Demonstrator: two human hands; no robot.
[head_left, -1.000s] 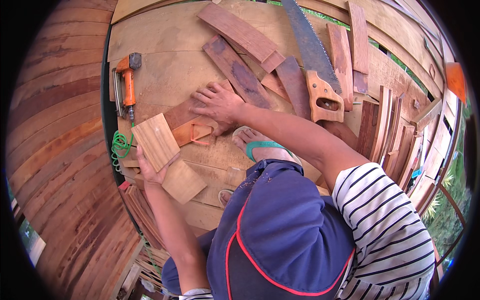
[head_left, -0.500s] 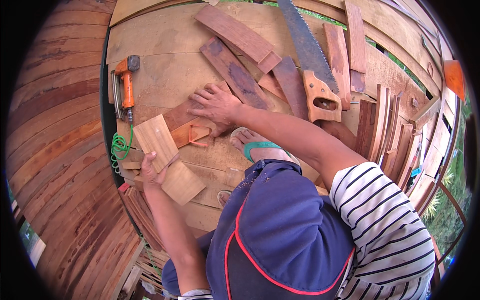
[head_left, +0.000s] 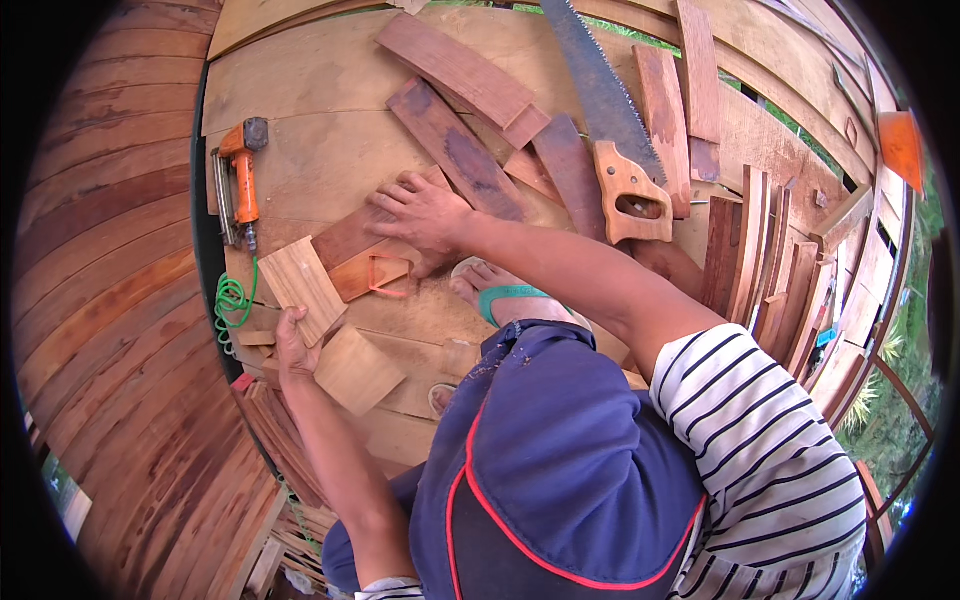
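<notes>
A pale square-cut wooden board (head_left: pixel 303 285) is gripped at its near edge by my left hand (head_left: pixel 296 345), thumb on top and the other fingers partly hidden. Its far end lies beside a reddish-brown board (head_left: pixel 343 236). My right hand (head_left: pixel 425 218) rests on that darker board with its fingers spread, palm down. Between the two hands lie a small orange-brown wood piece (head_left: pixel 352 277) and a thin orange U-shaped outline (head_left: pixel 388 291) whose kind I cannot make out. A second pale board (head_left: pixel 360 372) sits on the planks just right of my left hand.
An orange nail gun (head_left: pixel 244 180) with a coiled green hose (head_left: pixel 232 305) lies at the far left. Ahead are a handsaw (head_left: pixel 632 195) and several loose boards (head_left: pixel 450 140). Wood strips (head_left: pixel 765 250) stand stacked on the right. My sandalled foot (head_left: pixel 490 290) is close to my right hand.
The pale board in my left hand has shifted slightly left and down, coming apart from the second pale board, which shows more fully. My right hand stays on the darker board.
</notes>
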